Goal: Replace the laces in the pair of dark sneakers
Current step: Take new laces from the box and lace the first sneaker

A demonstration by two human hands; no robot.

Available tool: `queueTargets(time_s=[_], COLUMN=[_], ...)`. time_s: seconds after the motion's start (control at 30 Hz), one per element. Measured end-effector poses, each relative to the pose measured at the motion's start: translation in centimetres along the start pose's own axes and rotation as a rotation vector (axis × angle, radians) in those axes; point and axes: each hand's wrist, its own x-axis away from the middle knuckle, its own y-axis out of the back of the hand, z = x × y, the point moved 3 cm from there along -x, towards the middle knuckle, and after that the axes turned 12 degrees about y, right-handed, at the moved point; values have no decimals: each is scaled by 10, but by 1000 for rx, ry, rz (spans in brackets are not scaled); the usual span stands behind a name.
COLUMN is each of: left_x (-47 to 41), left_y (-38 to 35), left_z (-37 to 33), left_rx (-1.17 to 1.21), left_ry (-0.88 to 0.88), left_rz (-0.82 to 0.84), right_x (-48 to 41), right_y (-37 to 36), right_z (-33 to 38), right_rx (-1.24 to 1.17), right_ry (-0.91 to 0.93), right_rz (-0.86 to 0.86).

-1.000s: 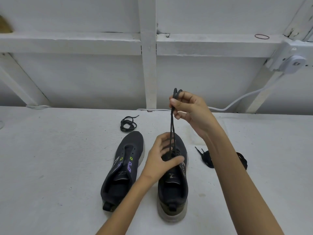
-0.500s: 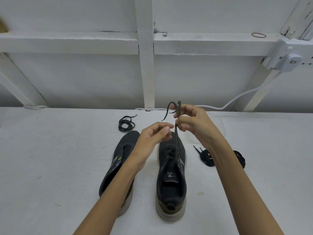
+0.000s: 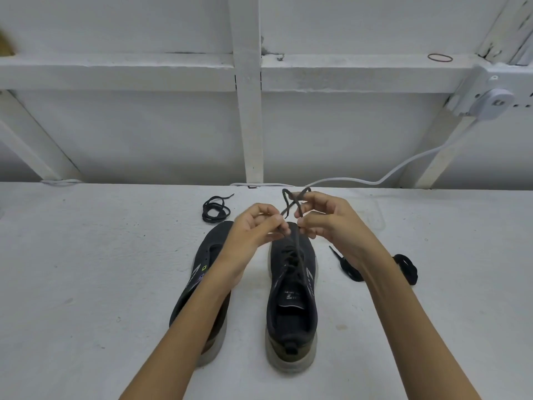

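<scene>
Two dark sneakers stand side by side on the white table, toes pointing away from me. The right sneaker (image 3: 292, 295) has a dark lace (image 3: 297, 249) threaded through its eyelets. Both ends of that lace rise from the shoe to my hands above its toe. My left hand (image 3: 256, 226) pinches one strand. My right hand (image 3: 326, 217) pinches the other, and its loose ends cross above my fingers. The left sneaker (image 3: 199, 287) is partly hidden under my left forearm and shows no lace.
A coiled black lace (image 3: 215, 210) lies beyond the left sneaker. Another black lace bundle (image 3: 405, 268) lies right of the right sneaker, partly behind my right forearm. A white cable (image 3: 360, 180) runs along the wall to a socket box (image 3: 490, 93).
My right hand came down from high above the shoe to just over its toe. My left hand left the shoe's eyelets and rose to meet it, taking one lace strand.
</scene>
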Motion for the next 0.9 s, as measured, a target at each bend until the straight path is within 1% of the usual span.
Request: queueTargets(time_s=[0.07,0.13,0.2,0.27,0.37,0.43,0.5,0.53,0.6,0.67,0.7,0.77,0.83,0.9], left_x=[3,6,10,15,22,23,23,21,14,3,-6,-27,-50,-67], left_y=[13,34,58,79,98,103,103,100,93,79,69,46,23,6], left_z=[-6,-8,-3,5,17,21,24,25,25,23,22,24,31,40], left_rx=[10,-97,-298,-555,-961,-1099,-1211,-1273,-1366,-1371,-1351,-1302,-1263,-1292], left_ry=[-23,-36,-12,37,111,169,213,207,145,50,-10,-116,-132,-102], left_rz=[-107,-208,-276,-343,-430,-455,-422,-394,-364,-327,-283,-163,-62,-1], right_x=[8,21,39,59,83,92,93,90,78,58,45,18,-7,-24], right_y=[6,18,36,54,75,82,84,84,83,75,68,49,35,26], right_z=[-2,-8,-20,-39,-66,-76,-77,-75,-65,-52,-47,-45,-58,-79], right_rx=[8,112,275,385,546,642,709,752,844,912,934,946,973,1033], right_ry=[-27,-57,-120,-219,-376,-472,-533,-541,-473,-322,-241,-102,-70,-125], right_rz=[-36,-81,-128,-134,-65,24,87,94,48,-18,-23,23,63,63])
